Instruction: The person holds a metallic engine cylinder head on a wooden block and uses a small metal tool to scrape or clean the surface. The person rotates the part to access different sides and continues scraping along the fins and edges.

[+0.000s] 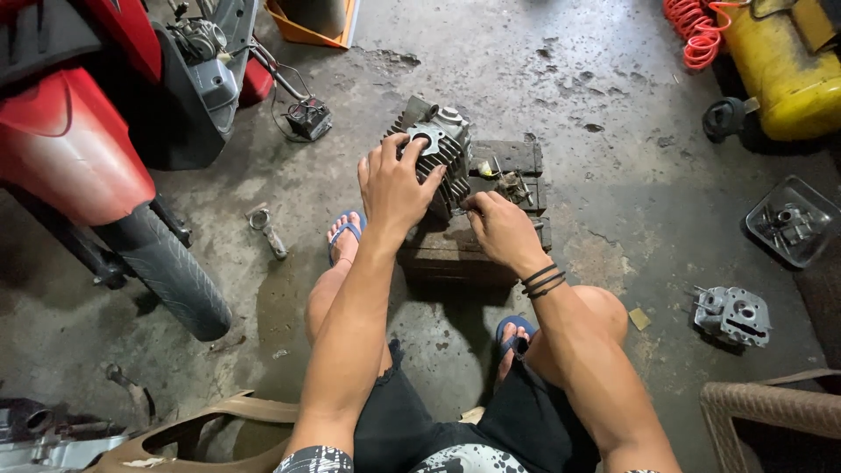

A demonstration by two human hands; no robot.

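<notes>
A grey finned engine cylinder (442,138) stands tilted on a dark wooden block (491,241) on the concrete floor. My left hand (394,188) grips the cylinder's near side, fingers spread over its fins. My right hand (499,228) is beside it on the block, fingers pinched against the cylinder's lower right edge; what they pinch is too small to tell. Small metal parts (511,184) lie on the block behind my right hand. Black bands circle my right wrist.
A red motorcycle (79,149) with its front tyre (171,271) stands at left. A connecting rod (267,229) lies on the floor. At right are a cylinder head (734,314), a clear tray of parts (793,221), a yellow compressor tank (784,70) and an orange coiled hose (696,31).
</notes>
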